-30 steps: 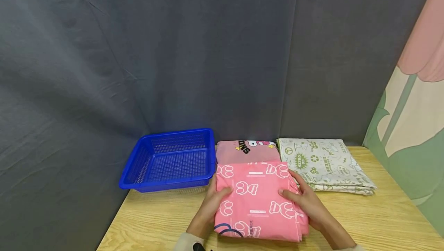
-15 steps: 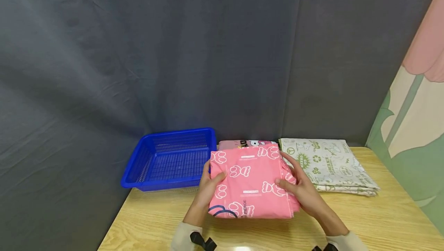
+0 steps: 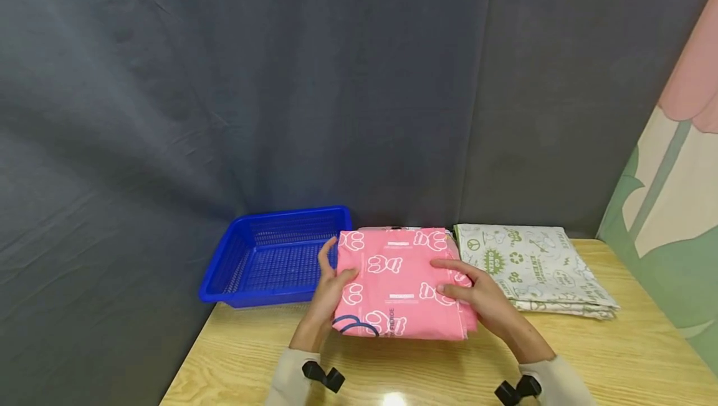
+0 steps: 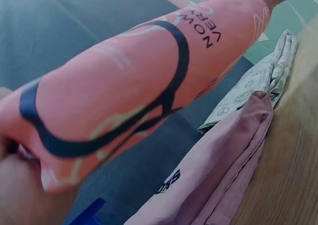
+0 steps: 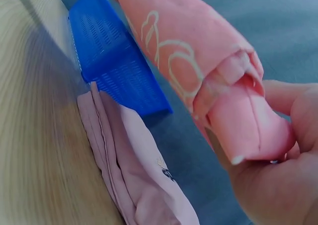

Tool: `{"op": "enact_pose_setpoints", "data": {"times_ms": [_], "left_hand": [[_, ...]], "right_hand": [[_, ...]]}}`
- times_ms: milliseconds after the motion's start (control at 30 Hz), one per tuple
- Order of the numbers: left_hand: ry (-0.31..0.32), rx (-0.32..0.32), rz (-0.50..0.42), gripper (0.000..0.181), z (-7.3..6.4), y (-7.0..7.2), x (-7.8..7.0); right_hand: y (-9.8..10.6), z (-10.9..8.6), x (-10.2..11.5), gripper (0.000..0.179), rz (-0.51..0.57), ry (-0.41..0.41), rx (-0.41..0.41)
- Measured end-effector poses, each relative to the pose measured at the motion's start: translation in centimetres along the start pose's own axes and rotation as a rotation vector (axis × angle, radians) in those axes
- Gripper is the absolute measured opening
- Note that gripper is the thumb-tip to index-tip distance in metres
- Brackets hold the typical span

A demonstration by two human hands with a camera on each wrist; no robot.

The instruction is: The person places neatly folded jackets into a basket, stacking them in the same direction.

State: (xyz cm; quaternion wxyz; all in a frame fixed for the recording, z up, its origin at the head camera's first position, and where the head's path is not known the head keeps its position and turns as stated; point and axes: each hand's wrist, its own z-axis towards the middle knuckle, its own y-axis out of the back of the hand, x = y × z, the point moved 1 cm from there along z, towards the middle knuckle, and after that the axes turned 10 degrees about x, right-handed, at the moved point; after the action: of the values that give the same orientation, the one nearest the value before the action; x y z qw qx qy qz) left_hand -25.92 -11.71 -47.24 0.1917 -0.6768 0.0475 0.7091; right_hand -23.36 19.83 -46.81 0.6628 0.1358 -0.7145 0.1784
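A folded pink cloth [image 3: 395, 275] with white bear outlines and dark blue lines is held up between both hands. My left hand [image 3: 324, 303] grips its left side, thumb on top, index finger raised along the edge. At the right side my right hand [image 3: 488, 300] holds it with thumb and index finger on top; the right wrist view shows the rolled layers of the pink cloth [image 5: 248, 120] pinched in that hand. Beneath it lies a folded mauve cloth [image 4: 213, 160], raised clear of by the pink one in both wrist views and mostly hidden in the head view.
A blue perforated plastic basket [image 3: 224, 298] stands at the back left of the wooden table [image 3: 566, 343], beside the mauve cloth. To the right lies a folded white cloth with green print [image 3: 538, 262]. Grey curtain [image 3: 359, 82] hangs directly behind them.
Both hands have carried the pink cloth up and away over the mauve cloth, covering more of it. My left index finger has lifted, and the right index finger has come onto the top.
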Motion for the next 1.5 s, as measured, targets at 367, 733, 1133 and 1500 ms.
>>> {"op": "enact_pose_setpoints", "data": {"times_ms": [367,733,1133,1500], "left_hand": [[0.055,0.151,-0.036,0.078,0.3,1.1,-0.5],[-0.027,0.037,-0.060,0.091,0.2,2.8,-1.0],[-0.056,-0.036,0.012,0.075,0.0,4.9,-1.8],[0.043,-0.058,-0.036,0.076,0.1,7.1,-3.1]], "right_hand": [[0.0,2.5,0.5,0.053,0.092,-0.014,-0.037],[-0.4,4.2,1.2,0.074,0.186,0.012,0.181],[-2.1,7.0,1.8,0.069,0.020,0.111,0.236],[-4.2,10.5,2.7,0.069,0.068,0.110,0.201]]}}
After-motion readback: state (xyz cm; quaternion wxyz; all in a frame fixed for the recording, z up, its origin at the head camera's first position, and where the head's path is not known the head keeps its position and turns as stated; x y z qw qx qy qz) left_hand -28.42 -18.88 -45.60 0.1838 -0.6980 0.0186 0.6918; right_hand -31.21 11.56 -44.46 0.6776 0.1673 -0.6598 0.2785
